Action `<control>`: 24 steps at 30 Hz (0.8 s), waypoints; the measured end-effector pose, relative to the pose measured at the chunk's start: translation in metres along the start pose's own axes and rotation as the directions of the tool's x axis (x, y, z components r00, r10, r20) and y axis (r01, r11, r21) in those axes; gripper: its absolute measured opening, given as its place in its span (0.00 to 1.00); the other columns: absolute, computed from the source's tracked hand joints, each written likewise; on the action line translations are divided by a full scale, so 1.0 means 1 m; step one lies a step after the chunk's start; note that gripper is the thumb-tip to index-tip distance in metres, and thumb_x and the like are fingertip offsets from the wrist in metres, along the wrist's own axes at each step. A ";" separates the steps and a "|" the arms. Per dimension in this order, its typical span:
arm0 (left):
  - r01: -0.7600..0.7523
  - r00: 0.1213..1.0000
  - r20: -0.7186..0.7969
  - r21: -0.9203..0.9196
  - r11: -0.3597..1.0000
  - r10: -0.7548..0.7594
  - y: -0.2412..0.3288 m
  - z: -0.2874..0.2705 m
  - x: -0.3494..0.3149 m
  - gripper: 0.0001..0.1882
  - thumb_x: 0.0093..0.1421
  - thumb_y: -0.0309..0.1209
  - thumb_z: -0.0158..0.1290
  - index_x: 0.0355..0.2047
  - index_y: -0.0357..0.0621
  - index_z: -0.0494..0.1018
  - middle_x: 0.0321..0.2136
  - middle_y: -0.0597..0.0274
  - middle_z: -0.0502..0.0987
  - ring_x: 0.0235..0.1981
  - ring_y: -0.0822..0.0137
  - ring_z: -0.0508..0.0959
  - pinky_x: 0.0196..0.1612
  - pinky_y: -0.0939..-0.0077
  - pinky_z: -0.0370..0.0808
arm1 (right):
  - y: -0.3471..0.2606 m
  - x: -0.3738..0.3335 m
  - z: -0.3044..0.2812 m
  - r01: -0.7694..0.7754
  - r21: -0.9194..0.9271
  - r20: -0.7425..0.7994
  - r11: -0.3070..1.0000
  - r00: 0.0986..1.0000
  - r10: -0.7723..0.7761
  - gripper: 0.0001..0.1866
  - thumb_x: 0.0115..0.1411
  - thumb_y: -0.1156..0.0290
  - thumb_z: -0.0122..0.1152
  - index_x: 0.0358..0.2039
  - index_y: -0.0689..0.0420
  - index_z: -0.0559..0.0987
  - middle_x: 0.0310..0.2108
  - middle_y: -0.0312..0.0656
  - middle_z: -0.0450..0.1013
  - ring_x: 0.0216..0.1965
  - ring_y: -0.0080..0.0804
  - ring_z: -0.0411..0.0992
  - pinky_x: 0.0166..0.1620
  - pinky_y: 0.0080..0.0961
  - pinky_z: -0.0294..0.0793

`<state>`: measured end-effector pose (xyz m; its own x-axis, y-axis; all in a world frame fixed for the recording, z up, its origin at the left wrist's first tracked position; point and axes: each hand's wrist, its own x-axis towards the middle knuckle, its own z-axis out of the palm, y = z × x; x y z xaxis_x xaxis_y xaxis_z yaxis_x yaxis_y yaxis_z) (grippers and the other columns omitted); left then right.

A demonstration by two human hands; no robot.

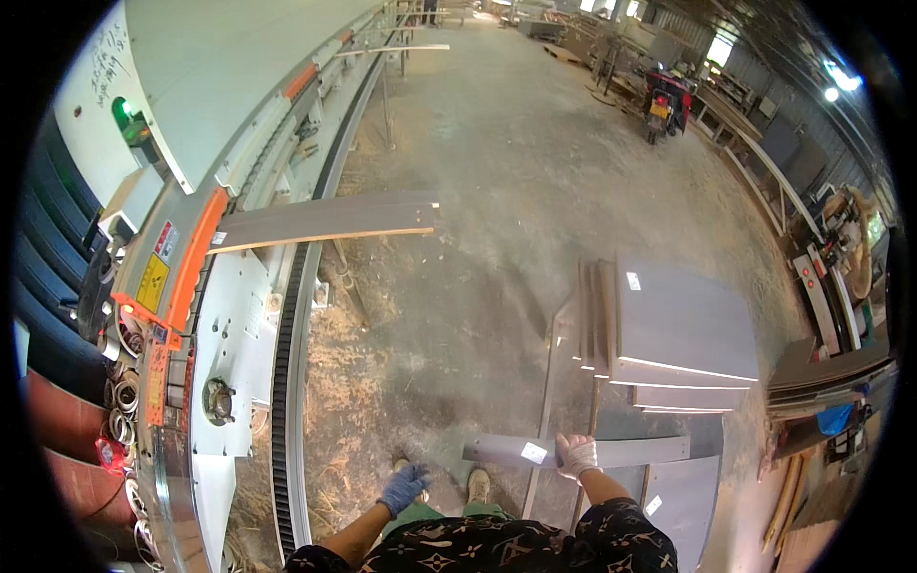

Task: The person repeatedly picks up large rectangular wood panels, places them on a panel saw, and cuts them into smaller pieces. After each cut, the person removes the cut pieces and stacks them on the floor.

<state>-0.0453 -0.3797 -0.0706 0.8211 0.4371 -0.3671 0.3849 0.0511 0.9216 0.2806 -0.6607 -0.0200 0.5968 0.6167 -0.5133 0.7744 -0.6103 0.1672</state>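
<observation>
My right hand (576, 456), in a white glove, is closed around a narrow grey board (640, 452). The board lies crosswise in front of me and carries a white label (534, 453) left of the hand. Beneath its right end are wider grey panels (686, 492). My left hand (403, 489), in a blue-grey glove, hangs low above my shoes with its fingers apart and holds nothing. Just beyond the board, to the right, stands a stack of grey panels (683, 320) with pale edges.
A long machine with an orange guard (199, 258) and a dark ribbed track (283, 411) runs along the left. A grey panel (330, 219) juts out of it over the floor. A red motorcycle (667, 102) stands far right. Sawdust lies on the concrete floor (478, 153).
</observation>
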 end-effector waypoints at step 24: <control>-0.613 0.545 -0.785 -0.613 0.498 -0.295 0.110 -0.212 -0.066 0.15 0.59 0.42 0.52 0.37 0.43 0.71 0.32 0.66 0.77 0.31 0.71 0.77 0.34 0.77 0.77 | -0.231 -0.014 -0.196 0.746 0.117 -0.547 0.656 0.599 -0.585 0.45 0.31 0.50 0.71 0.54 0.42 0.68 0.48 0.52 0.64 0.48 0.51 0.63 0.50 0.45 0.62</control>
<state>-0.1464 -0.2126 0.0812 0.0035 0.9278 -0.3731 -0.5701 0.3084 0.7615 0.1342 -0.4309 0.1133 0.0200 0.9983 0.0552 0.9284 0.0020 -0.3715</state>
